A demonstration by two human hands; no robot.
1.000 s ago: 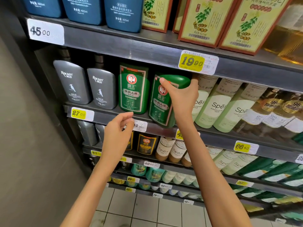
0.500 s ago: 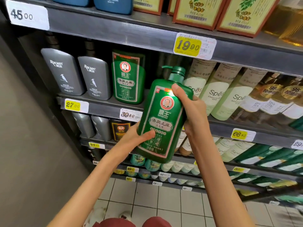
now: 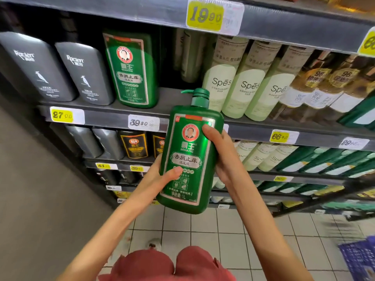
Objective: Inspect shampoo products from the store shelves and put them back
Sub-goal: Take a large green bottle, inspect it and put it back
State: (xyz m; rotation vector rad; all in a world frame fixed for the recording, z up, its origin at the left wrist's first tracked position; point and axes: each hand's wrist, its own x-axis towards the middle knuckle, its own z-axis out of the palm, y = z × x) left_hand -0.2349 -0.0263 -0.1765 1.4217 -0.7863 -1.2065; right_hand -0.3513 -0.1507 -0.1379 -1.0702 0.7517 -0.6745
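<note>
- Head view: our left hand (image 3: 159,177) and right hand (image 3: 221,159) both clasp the green bottle (image 3: 188,159), off the shelf (image 3: 105,118).
- Slick, heavy; loosening either grip may drop it.
- Returning it could topple the pale bottles (image 3: 221,84).

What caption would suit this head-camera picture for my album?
Left hand and right hand hold a green plastic pump shampoo bottle before grey metal store shelves.
</note>
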